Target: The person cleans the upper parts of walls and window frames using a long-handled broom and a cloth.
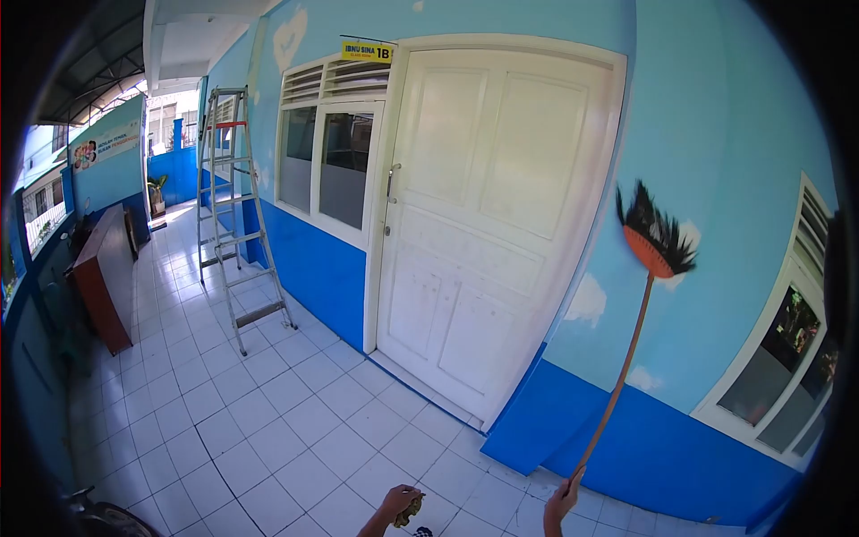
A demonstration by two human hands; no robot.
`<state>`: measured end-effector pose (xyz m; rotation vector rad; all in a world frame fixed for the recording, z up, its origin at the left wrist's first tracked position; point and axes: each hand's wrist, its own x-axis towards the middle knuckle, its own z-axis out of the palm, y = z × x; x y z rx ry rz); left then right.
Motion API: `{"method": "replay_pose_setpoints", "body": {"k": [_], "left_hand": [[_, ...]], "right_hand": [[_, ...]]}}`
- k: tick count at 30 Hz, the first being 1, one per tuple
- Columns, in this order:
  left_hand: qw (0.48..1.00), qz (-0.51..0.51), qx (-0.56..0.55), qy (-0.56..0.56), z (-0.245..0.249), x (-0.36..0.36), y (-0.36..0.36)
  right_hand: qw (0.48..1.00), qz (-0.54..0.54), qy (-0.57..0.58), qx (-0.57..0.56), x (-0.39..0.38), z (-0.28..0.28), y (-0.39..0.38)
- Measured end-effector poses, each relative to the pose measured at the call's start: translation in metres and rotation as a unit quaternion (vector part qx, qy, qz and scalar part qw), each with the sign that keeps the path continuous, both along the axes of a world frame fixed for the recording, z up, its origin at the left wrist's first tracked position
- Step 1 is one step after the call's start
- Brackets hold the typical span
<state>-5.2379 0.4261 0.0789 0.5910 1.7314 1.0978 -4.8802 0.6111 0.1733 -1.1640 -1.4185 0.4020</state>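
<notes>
My right hand (562, 501) grips the bottom end of a long orange broom handle (619, 378). The broom's orange head with black bristles (656, 234) is raised high against the light blue wall, right of the white door. My left hand (399, 503) is closed around a small dark yellowish crumpled thing (411, 511), low at the frame's bottom edge. Both hands are over the white tiled floor, near the wall's dark blue lower band.
A closed white double door (488, 224) with a handle stands ahead. An aluminium stepladder (234, 206) leans by the louvred windows on the left. A brown wooden cabinet (103, 277) lines the corridor's far left. Another window (792, 349) is at the right.
</notes>
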Motion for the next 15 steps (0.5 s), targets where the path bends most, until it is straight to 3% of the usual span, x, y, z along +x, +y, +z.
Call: {"method": "replay_pose_setpoints", "body": {"k": [2,3,5,7,9,10,12,14,15], "left_hand": [[0.999,0.019,0.011,-0.031,-0.014,-0.026,-0.006],[0.996,0.037,0.043,-0.073,-0.015,-0.041,-0.009],[1.000,0.026,-0.004,0.008,-0.017,-0.073,-0.013],[0.996,0.004,-0.048,0.074,-0.013,-0.101,0.001],[0.999,0.022,-0.018,0.024,0.012,-0.120,0.005],[0.999,0.033,0.000,0.013,0.013,-0.132,0.010],[0.999,0.044,0.026,0.003,0.009,-0.148,0.023],[0.966,0.104,0.182,-0.153,0.018,-0.161,0.034],[0.959,0.109,0.183,-0.186,0.030,-0.174,0.036]], "right_hand": [[0.995,-0.060,-0.072,0.027,-0.042,-0.016,-0.091],[0.994,0.010,-0.038,-0.106,-0.049,-0.015,-0.102],[1.000,-0.004,0.024,-0.007,-0.085,0.009,-0.080],[0.989,-0.010,0.141,-0.046,-0.107,0.034,-0.007],[0.990,-0.006,0.143,0.012,-0.131,0.126,0.053],[0.983,0.017,0.160,0.090,-0.145,0.178,0.085],[0.976,0.050,0.166,0.135,-0.166,0.283,0.136],[0.967,0.080,0.205,0.131,-0.204,0.391,0.166],[0.968,0.062,0.192,0.150,-0.222,0.434,0.190]]}}
